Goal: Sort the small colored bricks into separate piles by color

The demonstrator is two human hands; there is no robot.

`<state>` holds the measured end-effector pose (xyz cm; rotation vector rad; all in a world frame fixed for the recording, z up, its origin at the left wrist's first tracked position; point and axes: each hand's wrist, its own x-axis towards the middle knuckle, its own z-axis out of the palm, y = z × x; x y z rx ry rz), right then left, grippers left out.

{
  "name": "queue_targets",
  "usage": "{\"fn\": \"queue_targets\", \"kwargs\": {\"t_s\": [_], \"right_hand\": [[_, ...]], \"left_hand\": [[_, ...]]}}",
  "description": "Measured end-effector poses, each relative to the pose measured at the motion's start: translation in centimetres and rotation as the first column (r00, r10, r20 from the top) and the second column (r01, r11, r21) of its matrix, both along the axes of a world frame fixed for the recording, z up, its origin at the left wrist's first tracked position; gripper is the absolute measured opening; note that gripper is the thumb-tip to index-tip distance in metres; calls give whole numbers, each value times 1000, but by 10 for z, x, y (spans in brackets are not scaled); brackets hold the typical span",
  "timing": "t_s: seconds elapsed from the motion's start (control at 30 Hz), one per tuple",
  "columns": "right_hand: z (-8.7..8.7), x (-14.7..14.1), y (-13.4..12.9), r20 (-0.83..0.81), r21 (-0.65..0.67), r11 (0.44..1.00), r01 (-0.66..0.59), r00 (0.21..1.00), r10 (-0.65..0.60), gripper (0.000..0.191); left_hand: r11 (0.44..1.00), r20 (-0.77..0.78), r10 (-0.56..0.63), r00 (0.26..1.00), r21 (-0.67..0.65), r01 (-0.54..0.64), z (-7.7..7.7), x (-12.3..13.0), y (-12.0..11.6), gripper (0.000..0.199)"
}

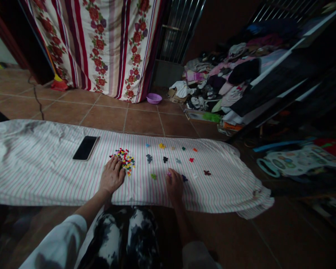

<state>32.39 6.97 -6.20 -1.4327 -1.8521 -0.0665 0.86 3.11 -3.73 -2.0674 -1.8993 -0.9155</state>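
My left hand (112, 175) lies on the near left edge of a pile of small mixed-colour plastic pieces (128, 161), its fingers stretched out and touching them. To the right, the fingers of my right hand (174, 184) are pinched together and pressed down on the cloth, with a small pink piece (168, 174) at the tips. Around it lie little single-colour groups: lime green pieces (153, 176), dark blue pieces (184, 178), black pieces (165, 159), grey pieces (149, 158), red pieces (191, 160), yellow pieces (161, 146) and dark red pieces (207, 172).
A striped cloth (44, 160) covers the low table. A phone (85, 148) lies left of the pile. Beyond, on the tiled floor, stand a purple basin (154, 98) and a flowered curtain (109, 48). Clothes (212, 78) are heaped at the back right.
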Motion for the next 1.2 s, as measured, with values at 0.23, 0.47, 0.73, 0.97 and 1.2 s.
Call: {"fn": "queue_targets", "kwargs": {"t_s": [0.23, 0.47, 0.73, 0.97, 1.2], "right_hand": [[13, -4, -3, -34, 172, 983, 65, 998, -60, 29], [36, -51, 1, -19, 55, 976, -208, 978, 210, 25], [42, -122, 4, -68, -189, 910, -368, 930, 362, 26], [39, -137, 0, -150, -223, 890, -397, 916, 371, 29], [41, -120, 25, -165, -286, 902, -324, 944, 287, 26]], "left_hand": [[1000, -23, -10, 1000, -8, 10, 0, 0, 1, 37], [998, -16, 32, 999, -50, -33, -6, 0, 3, 38], [1000, -36, -14, 999, -28, 13, -6, -1, 2, 34], [999, 5, -45, 999, -27, 45, -12, -4, 3, 35], [1000, -22, 20, 1000, -11, -20, -9, -1, 4, 35]]}}
